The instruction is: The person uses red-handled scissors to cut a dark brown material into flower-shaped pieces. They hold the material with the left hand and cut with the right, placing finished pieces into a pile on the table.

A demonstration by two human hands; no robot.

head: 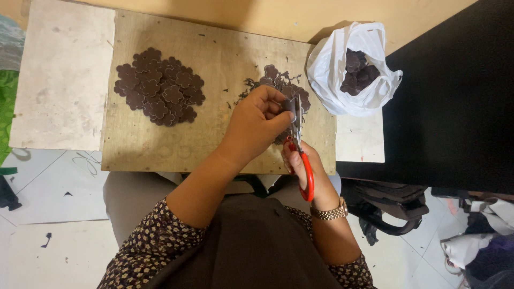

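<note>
My left hand pinches a small dark brown flower-shaped piece above a plywood board. My right hand grips red-handled scissors, whose blades meet the piece from below. A gold wristwatch sits on my right wrist. Under my hands lies a small heap of uncut brown shapes and trimmings. A larger pile of cut flower shapes rests on the left part of the board.
A white plastic bag with more dark brown pieces stands at the board's right end. A pale stone slab lies left of the board. A black surface fills the right side. Bags and clothing lie on the tiled floor at lower right.
</note>
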